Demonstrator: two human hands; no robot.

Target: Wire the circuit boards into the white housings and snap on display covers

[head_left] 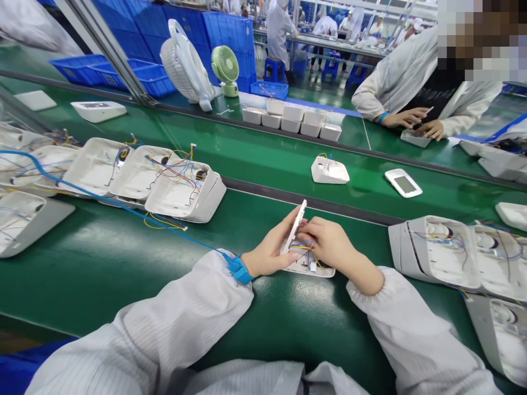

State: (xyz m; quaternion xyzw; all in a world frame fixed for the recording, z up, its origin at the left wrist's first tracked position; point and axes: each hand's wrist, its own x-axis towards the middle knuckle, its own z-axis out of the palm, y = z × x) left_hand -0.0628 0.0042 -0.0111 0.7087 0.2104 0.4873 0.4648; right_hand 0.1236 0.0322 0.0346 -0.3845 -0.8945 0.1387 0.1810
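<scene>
My left hand (269, 249) is closed on a white plastic panel (295, 227), held steeply tilted with its edge toward me. Under it, a white plastic housing (327, 271) lies on the green bench, its hollow side up. Blue, yellow and dark wires (308, 247) run inside the housing, with a small white connector (313, 266) at the front. My right hand (331, 241) has its fingers bent and pinched together at the panel's inner face, just above the wires. What the fingertips grip is hidden. A blue wrist strap (240, 269) with a cord circles my left wrist.
Wired white housings stand in rows at left (177, 192) and right (448, 255). Beyond the dark rail (263, 192) lie another housing (329, 171) and a display panel (403, 182). Two fans (225, 66) and blue crates (230, 44) stand behind. A co-worker's hands (420, 123) handle a housing.
</scene>
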